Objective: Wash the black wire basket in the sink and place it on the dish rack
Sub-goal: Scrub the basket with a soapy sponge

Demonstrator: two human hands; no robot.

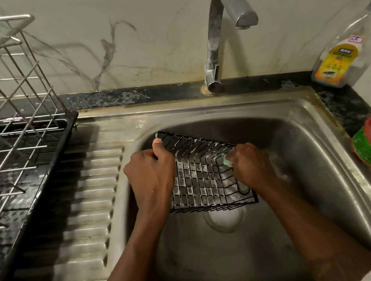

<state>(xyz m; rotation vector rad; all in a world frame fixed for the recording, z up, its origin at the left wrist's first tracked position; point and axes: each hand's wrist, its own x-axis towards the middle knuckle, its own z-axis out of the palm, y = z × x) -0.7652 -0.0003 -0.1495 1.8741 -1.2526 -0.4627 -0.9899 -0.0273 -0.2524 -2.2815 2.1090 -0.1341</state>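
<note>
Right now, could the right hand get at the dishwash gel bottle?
Likely yes: nothing stands between the right hand and the dishwash gel bottle, but its grip is full with a green scrubber.

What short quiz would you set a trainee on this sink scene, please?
1. True or false: water is running from the tap.
2. Where does the dish rack stand? A) left of the sink B) right of the sink C) inside the sink
3. The left hand grips the soapy black wire basket; what colour is the scrubber held by the right hand?
Key: 1 false, no stream shows; 2 A; 3 green.
</note>
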